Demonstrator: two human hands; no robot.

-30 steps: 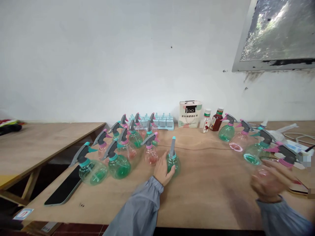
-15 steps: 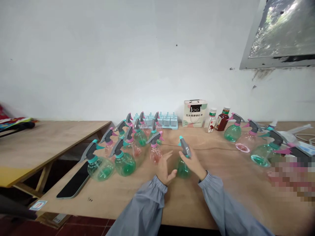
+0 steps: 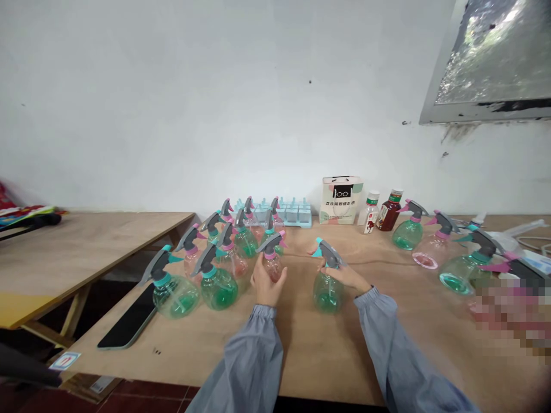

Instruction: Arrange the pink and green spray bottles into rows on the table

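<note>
My left hand (image 3: 267, 285) is wrapped round the lower body of a pink spray bottle (image 3: 272, 265) with a grey and pink trigger head. In my right hand (image 3: 348, 276) is a green spray bottle (image 3: 327, 297), gripped at its neck just under the grey and teal head; it stands upright on the table with a little green liquid inside. Left of my left hand, several more pink and green spray bottles stand close together, the nearest being a green spray bottle (image 3: 219, 288) with a teal collar.
Several spray bottles, one a green spray bottle (image 3: 407, 234), line the right side. A paper bag (image 3: 340, 201), a red drink bottle (image 3: 388, 211) and a blue ice-pop mould (image 3: 297, 215) stand along the wall. A phone (image 3: 131, 321) lies near the table's left edge.
My left hand has moved left and closed round the pink spray bottle. My right hand has shifted from the green bottle's head to its neck, and that bottle has turned and moved slightly right.
</note>
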